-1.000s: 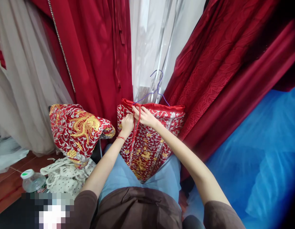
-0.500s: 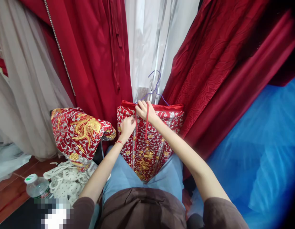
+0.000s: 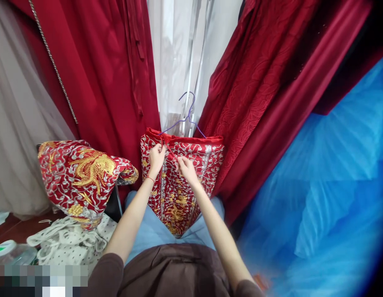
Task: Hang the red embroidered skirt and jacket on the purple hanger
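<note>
A red embroidered skirt (image 3: 179, 198) with silver and gold thread hangs between my knees from a purple wire hanger (image 3: 189, 117). Along its top runs a plain red waistband (image 3: 191, 139). Near the left part of that band, my left hand (image 3: 157, 156) is closed in a pinch on a thin red drawstring (image 3: 170, 152). My right hand (image 3: 185, 167), lower and to the right, pinches the same red cord, which stretches slantwise between the two hands. The exact cord ends are hidden by my fingers.
A second red garment with a gold embroidered figure (image 3: 89, 169) is draped at the left, above white dotted cloth (image 3: 74, 243) and a plastic bottle (image 3: 15, 253). Dark red gowns (image 3: 117, 70) hang on both sides. Blue tulle (image 3: 321, 185) fills the right.
My right hand has come down and away from the waistband, drawing the cord. My left hand has moved up to the band. The view has shifted to the right.
</note>
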Tool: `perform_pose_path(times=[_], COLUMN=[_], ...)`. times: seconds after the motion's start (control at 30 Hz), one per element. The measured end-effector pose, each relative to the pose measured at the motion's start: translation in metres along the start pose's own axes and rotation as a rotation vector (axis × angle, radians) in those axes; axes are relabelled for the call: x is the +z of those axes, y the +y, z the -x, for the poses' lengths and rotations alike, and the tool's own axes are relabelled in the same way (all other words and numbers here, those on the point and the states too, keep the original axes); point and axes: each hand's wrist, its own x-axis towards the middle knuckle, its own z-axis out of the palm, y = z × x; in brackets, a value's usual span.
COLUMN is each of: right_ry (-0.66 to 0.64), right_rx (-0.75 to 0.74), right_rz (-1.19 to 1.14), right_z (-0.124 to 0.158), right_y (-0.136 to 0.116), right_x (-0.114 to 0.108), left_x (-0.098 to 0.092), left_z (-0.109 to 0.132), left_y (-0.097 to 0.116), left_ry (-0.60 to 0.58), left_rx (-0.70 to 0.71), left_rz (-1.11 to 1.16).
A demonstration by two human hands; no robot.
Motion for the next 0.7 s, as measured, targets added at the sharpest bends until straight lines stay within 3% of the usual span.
perform_pose_path(times=[0.1, 0.2, 0.3, 0.4, 0.5, 0.7], right_ry=[0.022, -0.139, -0.266, -0.263, -0.21, -0.009], right_rx=[0.188, 0.322, 0.345, 0.335, 0.247, -0.095], right_rz=[-0.285, -0.446, -0.465, -0.405, -0.214, 0.596], right_z=[0.015, 0.03, 0.046, 0.062, 0.073, 0.083], right_y=[0.025, 0.037, 0.036, 0.031, 0.028, 0.029], right_x=[0.016, 0.03, 0.037, 0.038, 0.039, 0.041], left_x=[-0.009, -0.016, -0.024, -0.033, -0.038, -0.028], left_z=[0.013, 0.043, 0.071, 0.084, 0.079, 0.062], left_y=[-0.006, -0.011, -0.009, -0.001, 0.007, -0.002], left_ry=[-0.124, -0.214, -0.316, -0.381, -0.363, -0.184], left_rx=[0.02, -0.036, -0.134, -0.191, -0.192, -0.13], left_rz=[0.118, 0.233, 0.346, 0.444, 0.473, 0.323])
